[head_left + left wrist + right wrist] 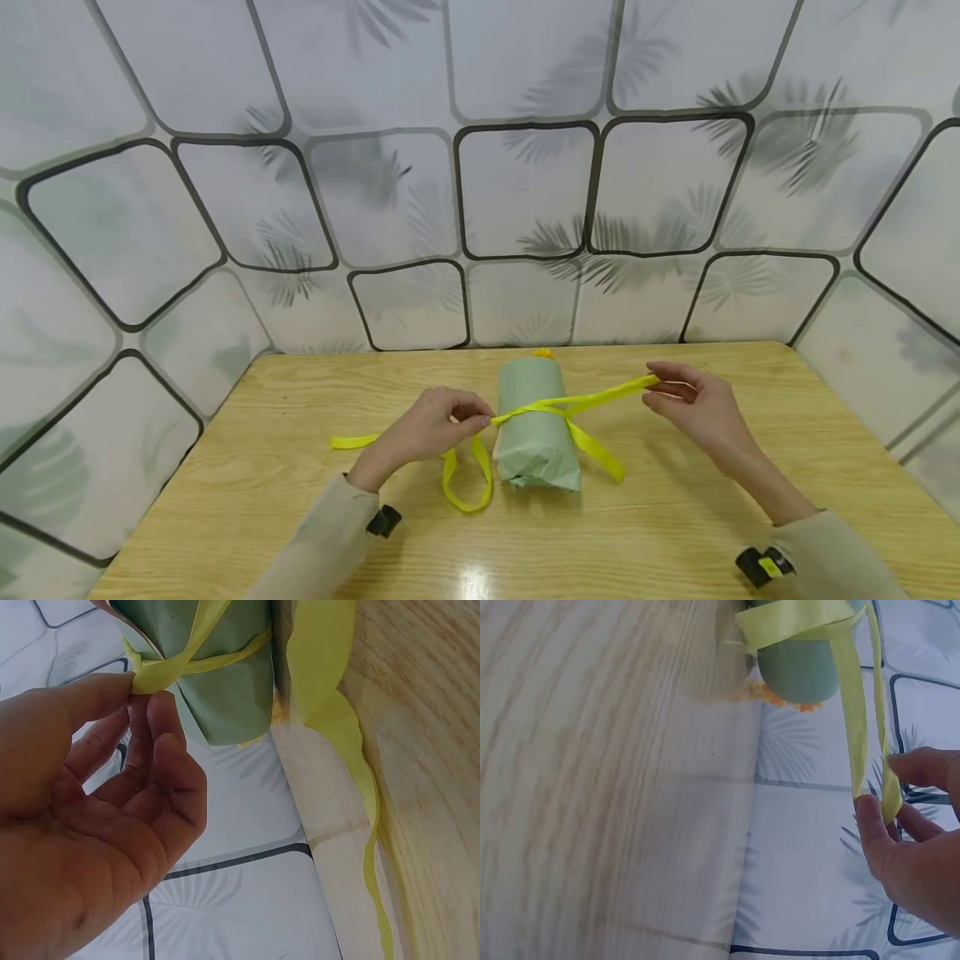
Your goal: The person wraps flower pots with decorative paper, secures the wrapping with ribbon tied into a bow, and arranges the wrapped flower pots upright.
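Note:
A bundle in pale green wrapping paper (531, 382) lies on the table, its near end crumpled. Yellow ribbon (592, 402) goes around its middle and crosses on top. At the bundle's left side, my left hand (435, 427) pinches the ribbon between thumb and fingertips; the left wrist view shows this pinched ribbon (156, 677) close up. Out to the right, my right hand (701, 410) holds a ribbon loop, stretched away from the bundle. Two strands of that loop (851, 712) run to the fingers in the right wrist view.
One ribbon tail (597, 452) hangs down at the bundle's right. A slack curl of ribbon (467, 506) lies left of the bundle, with an end (352, 442) beyond the left wrist. Something orange (543, 353) shows behind the bundle. Patterned fabric (405, 304) stands behind the wooden table (615, 542).

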Available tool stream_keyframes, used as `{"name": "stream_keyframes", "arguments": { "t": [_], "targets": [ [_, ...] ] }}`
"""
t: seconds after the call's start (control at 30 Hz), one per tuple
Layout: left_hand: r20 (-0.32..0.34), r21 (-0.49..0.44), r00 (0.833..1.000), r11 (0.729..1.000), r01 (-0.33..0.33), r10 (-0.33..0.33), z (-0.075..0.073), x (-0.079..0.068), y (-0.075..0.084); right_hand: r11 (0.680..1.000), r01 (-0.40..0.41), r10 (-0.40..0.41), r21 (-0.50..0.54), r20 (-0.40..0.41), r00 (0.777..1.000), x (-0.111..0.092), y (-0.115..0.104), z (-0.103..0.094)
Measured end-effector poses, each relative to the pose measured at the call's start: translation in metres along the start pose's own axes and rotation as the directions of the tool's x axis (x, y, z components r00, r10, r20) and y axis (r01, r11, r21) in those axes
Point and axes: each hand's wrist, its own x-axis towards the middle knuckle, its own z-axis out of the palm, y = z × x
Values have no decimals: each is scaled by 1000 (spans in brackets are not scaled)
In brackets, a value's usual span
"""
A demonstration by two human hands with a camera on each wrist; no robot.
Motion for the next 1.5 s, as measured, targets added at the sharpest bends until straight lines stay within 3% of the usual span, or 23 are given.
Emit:
{"name": "stream_keyframes", "arguments": {
  "t": [0.2, 0.37, 0.53, 0.7, 0.83, 0.97, 1.1, 1.2, 1.23, 1.3, 1.4, 1.5],
  "targets": [
    [-3, 1, 1000, 1000, -8, 8, 0, -1, 0, 974, 37, -45, -222, -32, 998, 2, 6, 4],
    [-3, 8, 1000, 1000, -10, 10, 2, -1, -1, 939, 59, -82, -338, -54, 995, 1, 7, 6],
    [0, 6, 1000, 1000, 4, -4, 2, -1, -1, 906, 68, -103, -418, -62, 993, 0, 6, 8],
    [1, -6, 1000, 1000, 8, -8, 2, -2, 0, 905, 62, -102, -422, -73, 992, -1, 8, 7],
    [2, -5, 1000, 1000, 7, -7, 2, -3, 0, 916, 49, -90, -398, -86, 992, -3, 8, 3],
    [3, -5, 1000, 1000, 6, -6, 3, -3, -2, 959, -2, -20, -284, -75, 997, -4, 8, -1],
    [5, -8, 1000, 1000, 9, -9, 3, -3, -2, 993, -58, 52, -105, -62, 997, -3, 10, -4],
    [6, -10, 1000, 1000, 10, -10, 3, -3, -2, 990, -85, 91, 110, -43, 995, 0, 12, -7],
    [6, -11, 1000, 1000, 10, -10, 3, -3, -2, 975, -93, 102, 201, -32, 994, 0, 12, -8],
    [7, -13, 1000, 1000, 12, -12, 3, -2, -2, 913, -109, 114, 394, 11, 993, 1, 13, -10],
    [6, -15, 1000, 1000, 17, -17, 2, -2, -2, 757, -132, 92, 640, 96, 991, 1, 12, -11],
    [5, -19, 1000, 1000, 22, -22, 2, -2, -2, 596, -162, 27, 786, 182, 983, 1, 12, -11]
  ]
}}
